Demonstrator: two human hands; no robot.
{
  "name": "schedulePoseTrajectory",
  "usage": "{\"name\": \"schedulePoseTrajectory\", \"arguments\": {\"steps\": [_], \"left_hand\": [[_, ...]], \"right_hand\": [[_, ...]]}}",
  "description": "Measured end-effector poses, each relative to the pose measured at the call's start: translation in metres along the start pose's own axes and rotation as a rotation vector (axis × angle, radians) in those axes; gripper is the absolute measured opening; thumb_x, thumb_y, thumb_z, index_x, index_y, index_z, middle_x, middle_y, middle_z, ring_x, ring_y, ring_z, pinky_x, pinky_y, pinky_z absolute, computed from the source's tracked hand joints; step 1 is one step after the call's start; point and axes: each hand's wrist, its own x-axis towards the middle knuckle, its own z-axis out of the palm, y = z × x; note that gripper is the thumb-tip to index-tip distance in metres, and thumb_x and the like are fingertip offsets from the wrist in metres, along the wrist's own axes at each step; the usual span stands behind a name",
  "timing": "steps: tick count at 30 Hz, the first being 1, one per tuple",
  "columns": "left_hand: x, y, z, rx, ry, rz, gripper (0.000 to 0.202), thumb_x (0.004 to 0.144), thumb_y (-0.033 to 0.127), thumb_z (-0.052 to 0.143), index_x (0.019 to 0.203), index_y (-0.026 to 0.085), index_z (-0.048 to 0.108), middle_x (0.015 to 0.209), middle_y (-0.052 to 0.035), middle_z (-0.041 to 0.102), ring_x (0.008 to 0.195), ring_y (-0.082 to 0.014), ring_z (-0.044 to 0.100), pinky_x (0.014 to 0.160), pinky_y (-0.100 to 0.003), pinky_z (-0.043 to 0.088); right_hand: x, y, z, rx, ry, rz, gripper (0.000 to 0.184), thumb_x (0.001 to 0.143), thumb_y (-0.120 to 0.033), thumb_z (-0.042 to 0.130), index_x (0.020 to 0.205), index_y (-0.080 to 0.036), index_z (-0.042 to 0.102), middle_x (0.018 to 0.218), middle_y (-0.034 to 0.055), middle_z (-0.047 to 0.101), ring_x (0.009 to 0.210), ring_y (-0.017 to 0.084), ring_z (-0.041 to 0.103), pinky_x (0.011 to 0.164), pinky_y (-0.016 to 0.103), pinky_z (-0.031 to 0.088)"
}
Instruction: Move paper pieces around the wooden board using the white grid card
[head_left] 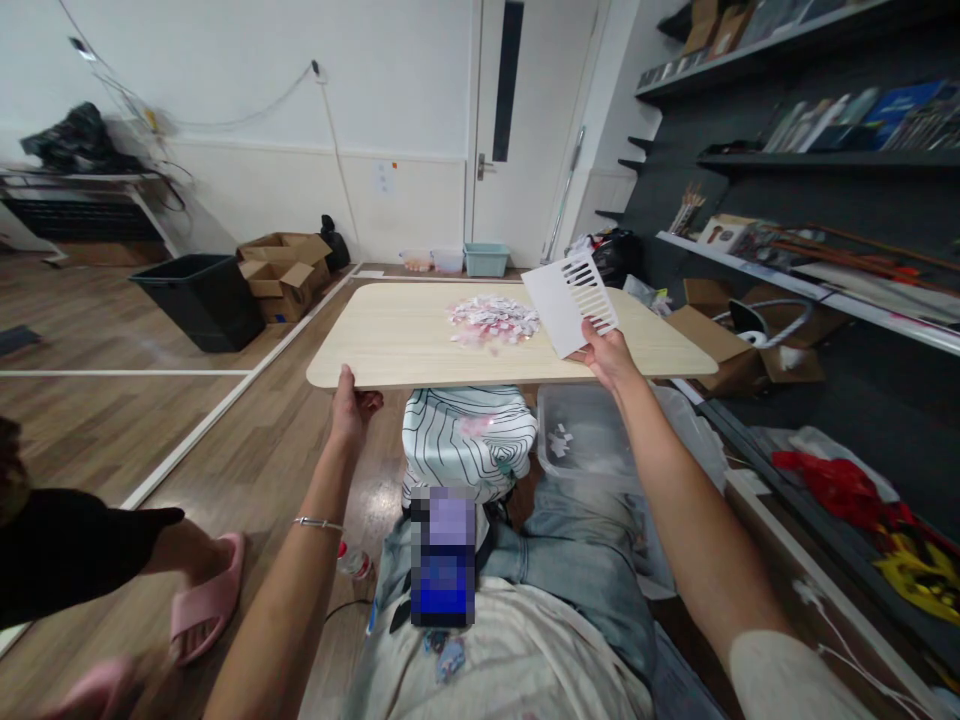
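A light wooden tabletop (405,335) stretches in front of me, with a heap of small pink and white paper pieces (493,321) near its middle. My left hand (351,403) grips the near edge of the tabletop, thumb on top and fingers curled underneath. My right hand (606,352) holds up a white sheet of paper cut into slits (570,298) just right of the heap.
Under the table stand a striped white stool (468,440) and a clear plastic bin (592,440). Dark shelves (810,160) with clutter line the right wall. A black bin (201,297) and cardboard boxes (283,272) sit left. Another person's leg in a pink slipper (206,597) is at lower left.
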Motion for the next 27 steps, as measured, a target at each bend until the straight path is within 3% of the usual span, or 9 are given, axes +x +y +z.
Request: {"name": "schedulePoseTrajectory", "arguments": {"steps": [4,9,14,18,27], "left_hand": [[-0.001,-0.002,0.001,0.003,0.019,0.009,0.065,0.081,0.084,0.083,0.088,0.023,0.064,0.055,0.0081,0.048,0.046,-0.0117,0.046,0.048,-0.023,0.042],[-0.004,-0.001,0.003,-0.016,-0.007,0.023,0.062,0.083,0.081,0.084,0.089,0.022,0.065,0.058,0.0071,0.051,0.045,-0.0108,0.044,0.049,-0.024,0.042],[-0.005,-0.001,0.003,-0.043,-0.034,0.043,0.063,0.079,0.081,0.088,0.086,0.023,0.065,0.056,0.0083,0.047,0.046,-0.0098,0.04,0.049,-0.023,0.04],[-0.005,-0.001,0.003,-0.044,-0.034,0.039,0.062,0.081,0.08,0.087,0.083,0.023,0.063,0.055,0.0095,0.042,0.045,-0.0093,0.037,0.049,-0.023,0.041],[-0.001,-0.002,0.002,-0.053,-0.003,0.029,0.065,0.075,0.08,0.09,0.085,0.022,0.062,0.055,0.0101,0.043,0.046,-0.0087,0.037,0.047,-0.022,0.038]], "right_hand": [[0.0,0.001,-0.002,-0.012,-0.022,-0.05,0.078,0.071,-0.085,0.09,0.123,-0.035,0.059,0.118,0.0036,0.086,0.108,0.029,0.081,0.086,0.048,0.068],[-0.004,0.0,-0.002,-0.07,-0.018,-0.016,0.087,0.06,-0.088,0.095,0.118,-0.029,0.068,0.109,0.0074,0.086,0.101,0.032,0.083,0.08,0.044,0.069],[-0.006,0.003,-0.001,-0.09,-0.008,0.017,0.085,0.049,-0.081,0.104,0.106,-0.024,0.078,0.095,0.0053,0.086,0.082,0.028,0.081,0.069,0.039,0.067],[-0.006,0.002,-0.001,-0.121,-0.029,-0.01,0.075,0.042,-0.067,0.111,0.093,-0.022,0.079,0.089,0.0049,0.085,0.083,0.026,0.079,0.078,0.039,0.066],[-0.008,0.001,-0.005,-0.087,-0.027,0.011,0.069,0.047,-0.063,0.109,0.092,-0.024,0.073,0.091,0.0048,0.082,0.089,0.028,0.078,0.084,0.043,0.066]]}}
